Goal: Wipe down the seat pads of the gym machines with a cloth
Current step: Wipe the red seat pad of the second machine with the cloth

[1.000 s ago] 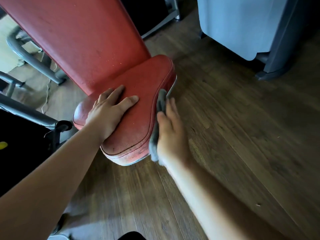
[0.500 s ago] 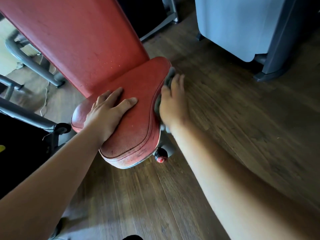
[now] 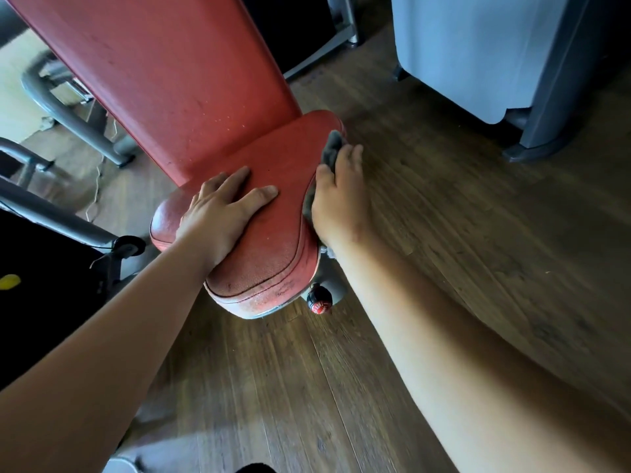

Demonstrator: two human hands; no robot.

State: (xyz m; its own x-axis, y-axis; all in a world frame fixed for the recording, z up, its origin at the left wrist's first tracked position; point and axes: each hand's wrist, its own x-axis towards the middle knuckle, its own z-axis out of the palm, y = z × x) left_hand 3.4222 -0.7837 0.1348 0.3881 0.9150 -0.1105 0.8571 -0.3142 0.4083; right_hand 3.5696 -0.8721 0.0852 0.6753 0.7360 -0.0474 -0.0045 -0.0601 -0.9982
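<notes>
A worn red seat pad (image 3: 273,254) juts toward me from under a long red back pad (image 3: 177,80). My left hand (image 3: 222,213) lies flat on the seat's top, fingers spread, holding nothing. Against the seat's right side edge my right hand (image 3: 341,196) presses a grey cloth (image 3: 333,148). The cloth shows above my fingertips and along my thumb; most of it is hidden behind the palm.
A red-and-black adjustment knob (image 3: 319,300) sticks out under the seat's front right. Grey machine frame tubes (image 3: 68,121) stand at left, a black part with a yellow patch (image 3: 9,281) at far left. A pale grey machine shroud (image 3: 478,52) rises at back right over the wooden floor (image 3: 478,233).
My right hand has slid the cloth along the seat's right edge from the front corner toward the back, uncovering the knob. My left hand has stayed in place on the seat.
</notes>
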